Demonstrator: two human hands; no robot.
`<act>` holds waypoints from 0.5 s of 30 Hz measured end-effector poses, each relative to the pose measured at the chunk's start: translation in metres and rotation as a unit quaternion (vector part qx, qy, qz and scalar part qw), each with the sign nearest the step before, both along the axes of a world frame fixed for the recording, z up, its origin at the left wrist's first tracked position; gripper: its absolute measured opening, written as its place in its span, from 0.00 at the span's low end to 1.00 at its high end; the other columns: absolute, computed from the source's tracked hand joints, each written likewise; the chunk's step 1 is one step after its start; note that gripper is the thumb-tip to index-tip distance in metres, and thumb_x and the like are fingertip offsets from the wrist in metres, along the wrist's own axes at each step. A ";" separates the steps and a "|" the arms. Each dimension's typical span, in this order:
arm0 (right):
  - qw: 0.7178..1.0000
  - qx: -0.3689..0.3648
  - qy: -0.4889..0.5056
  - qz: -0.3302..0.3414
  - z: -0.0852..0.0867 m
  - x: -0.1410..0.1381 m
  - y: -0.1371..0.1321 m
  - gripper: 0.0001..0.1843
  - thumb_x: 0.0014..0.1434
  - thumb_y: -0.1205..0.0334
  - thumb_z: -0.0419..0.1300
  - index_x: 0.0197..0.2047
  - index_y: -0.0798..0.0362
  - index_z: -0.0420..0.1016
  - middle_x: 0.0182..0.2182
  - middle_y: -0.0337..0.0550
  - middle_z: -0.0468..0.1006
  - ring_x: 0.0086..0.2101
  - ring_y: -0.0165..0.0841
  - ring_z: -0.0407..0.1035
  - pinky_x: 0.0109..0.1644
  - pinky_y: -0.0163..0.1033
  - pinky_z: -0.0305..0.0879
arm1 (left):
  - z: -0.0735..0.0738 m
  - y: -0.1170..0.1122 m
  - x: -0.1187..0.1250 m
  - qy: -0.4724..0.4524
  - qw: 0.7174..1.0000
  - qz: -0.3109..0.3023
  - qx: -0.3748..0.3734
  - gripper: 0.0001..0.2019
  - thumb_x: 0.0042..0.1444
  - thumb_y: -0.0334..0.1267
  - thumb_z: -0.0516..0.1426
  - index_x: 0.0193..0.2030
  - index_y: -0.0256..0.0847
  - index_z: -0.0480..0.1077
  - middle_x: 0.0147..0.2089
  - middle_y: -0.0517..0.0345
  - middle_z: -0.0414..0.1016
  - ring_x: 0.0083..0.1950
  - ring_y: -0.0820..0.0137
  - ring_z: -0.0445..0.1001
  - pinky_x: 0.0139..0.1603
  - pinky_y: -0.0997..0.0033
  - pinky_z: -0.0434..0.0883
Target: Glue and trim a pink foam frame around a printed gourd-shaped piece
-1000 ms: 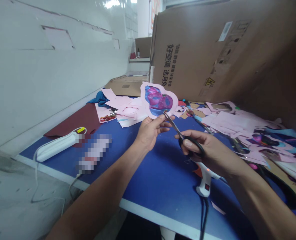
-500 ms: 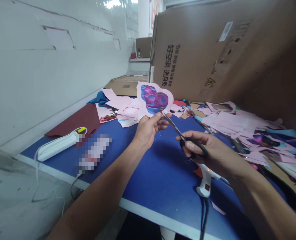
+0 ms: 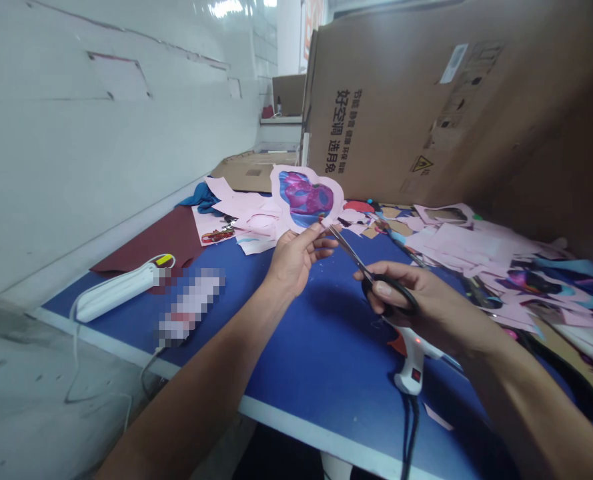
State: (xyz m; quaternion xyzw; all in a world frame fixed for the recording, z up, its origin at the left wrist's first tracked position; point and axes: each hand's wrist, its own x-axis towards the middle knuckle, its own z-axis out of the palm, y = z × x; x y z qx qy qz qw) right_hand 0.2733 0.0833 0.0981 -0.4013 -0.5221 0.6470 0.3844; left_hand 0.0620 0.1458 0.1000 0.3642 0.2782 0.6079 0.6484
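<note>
From the head view, we saw the left hand (image 3: 293,263) pinching a pink paper cutout (image 3: 306,197) between thumb and fingertips at its lower edge, with the remaining fingers loosely curled. The cutout, a rounded shape bearing a printed pink-and-blue figure, was held up above the blue bench (image 3: 326,373). We judged that this lift kept its edge free of the surrounding litter and turned it toward the blades. The right hand (image 3: 401,293) was closed through the black loops of a pair of scissors (image 3: 349,250), which angled up so that their tips met the cutout's lower right edge. We could not tell whether the blades had entered the paper, as the left fingers crowded that spot and the tips were small in view. A white hot glue gun (image 3: 411,363) sat just below the right hand, its black cord dropping over the bench's front edge. Pink paper scraps (image 3: 469,243) lay heaped to the right, before a cardboard carton (image 3: 426,100). At the left, a white corded object (image 3: 116,290) lay on a maroon sheet's (image 3: 146,243) edge; the item beside it was pixelated, so we could not make it out.
</note>
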 end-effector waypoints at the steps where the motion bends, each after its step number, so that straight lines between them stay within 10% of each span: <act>1: 1.000 0.002 0.000 0.000 0.000 0.000 0.000 0.29 0.52 0.41 0.83 0.47 0.51 0.82 0.24 0.37 0.76 0.22 0.24 0.55 0.24 0.33 0.44 | 0.000 0.000 0.000 0.003 1.000 0.000 0.000 0.07 0.67 0.36 0.65 0.40 0.35 0.81 0.51 0.43 0.89 0.34 0.73 0.82 0.38 0.73 0.76; 15: 1.000 0.008 -0.008 -0.019 0.000 -0.001 0.000 0.30 0.49 0.40 0.84 0.45 0.51 0.84 0.24 0.38 0.76 0.22 0.26 0.56 0.24 0.34 0.45 | -0.008 -0.001 0.006 0.015 1.000 -0.016 0.005 0.10 0.61 0.40 0.70 0.42 0.36 0.81 0.49 0.45 0.89 0.36 0.71 0.83 0.40 0.71 0.75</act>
